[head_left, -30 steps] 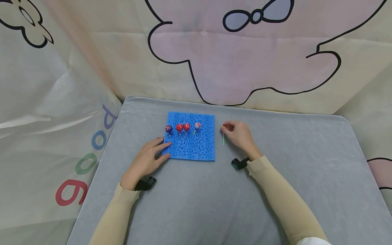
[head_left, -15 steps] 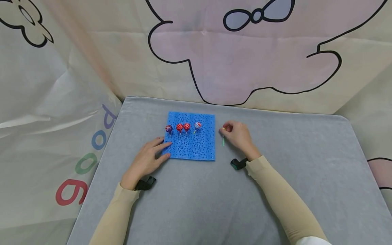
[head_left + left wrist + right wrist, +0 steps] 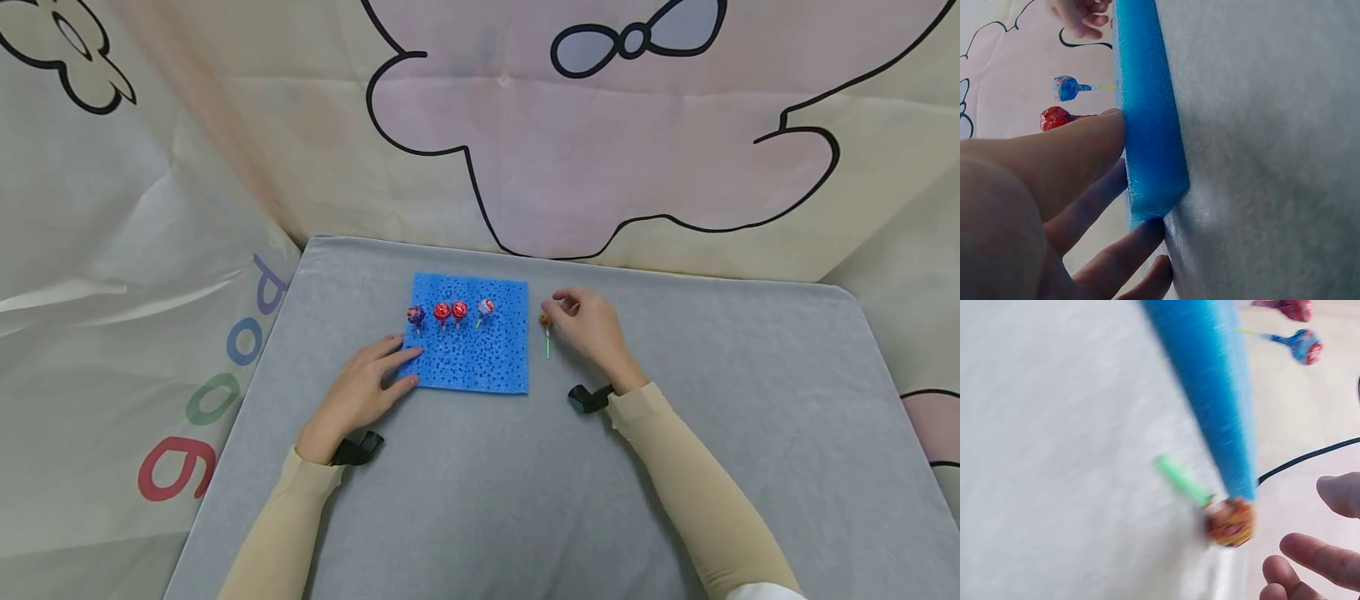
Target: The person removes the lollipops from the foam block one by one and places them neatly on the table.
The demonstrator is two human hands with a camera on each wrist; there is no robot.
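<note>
A blue foam pad lies on the grey table. Several wrapped lollipops stand stuck in a row along its far part: a purple one, two red ones and a blue-and-white one. My left hand rests with straight fingers against the pad's near left corner. An orange lollipop with a green stick lies on the table just right of the pad. My right hand hovers beside it, fingers loose and apart from the orange lollipop.
A printed cloth backdrop rises behind the table and drapes down on its left. Grey table surface stretches to the right and in front of the pad. Black wrist straps sit on both arms.
My right hand has let go of the orange lollipop, which now lies on the table beside the pad's right edge. The left hand has not moved.
</note>
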